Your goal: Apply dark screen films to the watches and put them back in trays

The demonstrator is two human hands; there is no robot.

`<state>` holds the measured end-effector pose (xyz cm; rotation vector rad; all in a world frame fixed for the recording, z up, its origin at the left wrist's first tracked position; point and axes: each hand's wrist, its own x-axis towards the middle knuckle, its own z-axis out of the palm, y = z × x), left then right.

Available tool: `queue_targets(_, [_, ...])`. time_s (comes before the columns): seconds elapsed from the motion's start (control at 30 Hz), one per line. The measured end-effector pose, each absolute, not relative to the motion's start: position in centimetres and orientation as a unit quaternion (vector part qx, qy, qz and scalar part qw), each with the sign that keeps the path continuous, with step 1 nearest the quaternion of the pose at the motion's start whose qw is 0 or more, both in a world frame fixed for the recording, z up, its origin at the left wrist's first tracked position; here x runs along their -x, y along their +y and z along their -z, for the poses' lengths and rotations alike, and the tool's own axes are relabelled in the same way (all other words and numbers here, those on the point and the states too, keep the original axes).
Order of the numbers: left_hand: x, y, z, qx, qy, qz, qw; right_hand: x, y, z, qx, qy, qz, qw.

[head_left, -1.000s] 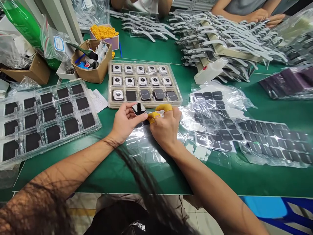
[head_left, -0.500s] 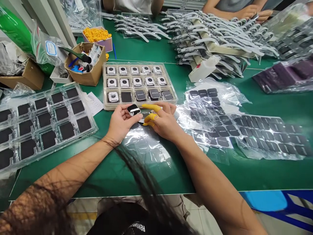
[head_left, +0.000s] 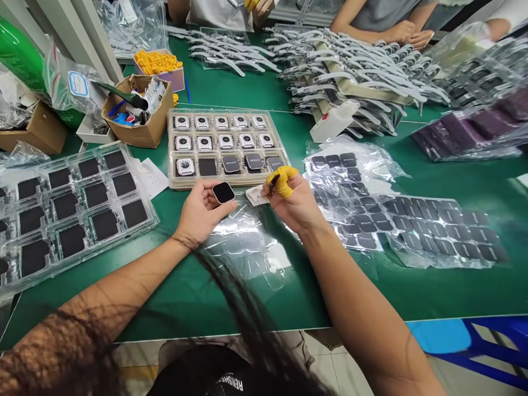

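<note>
My left hand (head_left: 200,212) is closed round the edges of a smartwatch body (head_left: 223,192), its black screen facing up. To its right, my right hand (head_left: 299,203) wears yellow finger cots (head_left: 284,181), and its fingertips are pinched together. Something small and dark shows between them, too hidden to name. A crumpled white piece (head_left: 256,196) lies beside those fingers; I cannot tell whether they touch it. Clear plastic sheets (head_left: 237,236) lie under and between my hands. Just beyond stands a clear tray (head_left: 171,159) holding several watch bodies, with dark covers on some in the front row.
At left is a clear tray (head_left: 154,217) with black-lined compartments. Behind it stand a cardboard box (head_left: 138,129) of tools and a box of yellow finger cots (head_left: 159,63). Black film sheets (head_left: 367,220) lie at right, before piled grey watch straps (head_left: 350,71). Co-workers sit opposite.
My right hand has moved right, away from the smartwatch, its fingers now curled up in a pinch. The smartwatch stays in my left hand. The white piece now shows between the hands.
</note>
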<state>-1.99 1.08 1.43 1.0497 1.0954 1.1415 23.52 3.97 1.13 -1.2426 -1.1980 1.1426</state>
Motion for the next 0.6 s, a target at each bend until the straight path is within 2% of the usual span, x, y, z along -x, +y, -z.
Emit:
queue_targets(0.27, [2.2,0.4,-1.8,-0.568,0.443,-0.419,0.553,-21.5,1.2,-5.1,0.537,-0.455,-0.548,0.452])
queue_targets(0.6, [2.3,0.3,-1.7,-0.609,0.457,-0.393,0.516,-19.9,0.6,-4.2,0.552,-0.408,-0.594,0.42])
